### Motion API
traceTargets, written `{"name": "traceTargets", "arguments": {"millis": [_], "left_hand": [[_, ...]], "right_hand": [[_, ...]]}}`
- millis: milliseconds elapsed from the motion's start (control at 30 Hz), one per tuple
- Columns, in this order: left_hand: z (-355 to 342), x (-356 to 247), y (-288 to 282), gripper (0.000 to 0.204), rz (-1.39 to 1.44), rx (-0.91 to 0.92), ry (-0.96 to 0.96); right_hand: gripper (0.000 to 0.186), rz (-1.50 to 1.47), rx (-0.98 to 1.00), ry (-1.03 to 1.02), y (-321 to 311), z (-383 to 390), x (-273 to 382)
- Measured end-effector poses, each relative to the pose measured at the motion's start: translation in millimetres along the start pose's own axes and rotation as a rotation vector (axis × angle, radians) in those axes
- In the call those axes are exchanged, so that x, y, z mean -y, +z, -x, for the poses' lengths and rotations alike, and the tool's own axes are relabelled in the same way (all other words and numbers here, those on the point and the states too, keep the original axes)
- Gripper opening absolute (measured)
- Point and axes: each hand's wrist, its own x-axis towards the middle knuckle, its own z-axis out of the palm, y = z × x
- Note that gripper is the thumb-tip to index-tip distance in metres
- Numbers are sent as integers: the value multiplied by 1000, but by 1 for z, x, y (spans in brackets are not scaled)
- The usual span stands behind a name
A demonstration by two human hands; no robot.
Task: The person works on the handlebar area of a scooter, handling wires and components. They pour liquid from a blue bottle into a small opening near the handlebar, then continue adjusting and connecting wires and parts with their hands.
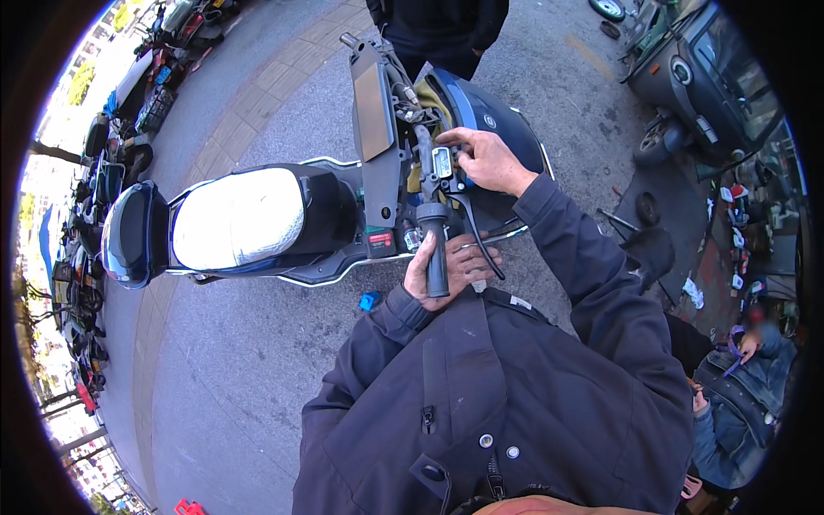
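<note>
A scooter's bare handlebar (423, 142) stands in front of me, its cables and inner parts exposed. My right hand (493, 161) is bent into a pinch beside the brake fluid reservoir (442, 163). Its index finger reaches past the reservoir's far end; what the fingertips hold is too small to make out. The black brake lever (479, 236) runs from there towards me. My left hand (463, 264) lies behind the black handlebar grip (436, 262), thumb on one side and fingers stretched out on the other. The grip hides part of its palm.
The scooter's seat carries a silver cover (240, 217), with a top box (136, 232) behind it. A person in dark clothes (442, 34) stands beyond the front. A small dark vehicle (704, 86) and a seated person (742, 403) are at right. Parked scooters (94, 206) line the left.
</note>
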Motion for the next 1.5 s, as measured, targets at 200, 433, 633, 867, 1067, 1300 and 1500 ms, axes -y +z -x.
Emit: {"name": "traceTargets", "arguments": {"millis": [200, 433, 633, 867, 1067, 1300, 1500], "left_hand": [[0, -1, 6, 110, 21, 0, 3], [0, -2, 3, 110, -7, 12, -5], [-1, -2, 5, 110, 29, 10, -10], [-1, -1, -1, 108, 22, 17, -5], [-1, -2, 9, 110, 33, 19, -5], [-1, -1, 0, 111, -8, 21, -8], [-1, -1, 5, 109, 32, 26, -4]], "right_hand": [[38, -23, 20, 55, -1, 1, 6], [38, -16, 15, 31, 0, 0, 1], [39, 13, 29, 7, 0, -2, -4], [37, 47, 56, 46, -3, -2, 5], [36, -11, 6, 4, 0, 0, 1], [36, -1, 20, 17, -1, 0, 1], [35, 13, 27, 35, -2, -1, 5]]}}
